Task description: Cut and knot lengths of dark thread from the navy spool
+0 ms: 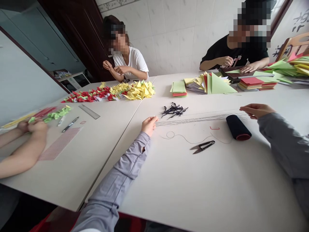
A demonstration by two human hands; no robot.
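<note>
Black thread (200,119) between left hand (149,125), right hand (257,110)

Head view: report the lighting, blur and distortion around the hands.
Head view: light is soft and even, with only a faint shadow by the black thread spool; wide-angle distortion stretches the white table toward the frame edges; the left hand and right hand look fairly sharp, while the co-worker's hands at far left look slightly blurred.

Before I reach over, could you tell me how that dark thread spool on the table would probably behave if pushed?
Lying on its side on the smooth white table, the dark thread spool would probably roll if pushed. Wound thread suggests it is light for its size, and it looks firm, not floppy.
</note>
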